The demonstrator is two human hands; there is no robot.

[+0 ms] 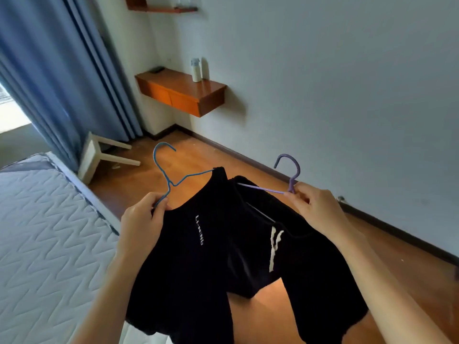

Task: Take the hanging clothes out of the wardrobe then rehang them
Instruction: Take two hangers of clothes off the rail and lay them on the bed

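Note:
Two black garments hang in front of me over the wooden floor. The left black shirt (188,256), with white lettering on its chest, sits on a blue wire hanger (166,170). My left hand (142,219) grips that hanger at its left shoulder, with shirt fabric under the fingers. The right black garment (305,264), with a white logo, hangs on a purple hanger (289,173). My right hand (315,204) pinches the purple hanger just below its hook. No wardrobe is in view.
A bare quilted mattress (44,234) lies at the left. Blue curtains (49,83) hang beyond it, with a tipped white stool (99,155) at their foot. A floating wooden shelf (183,91) with a bottle (196,70) sticks out from the wall (335,70).

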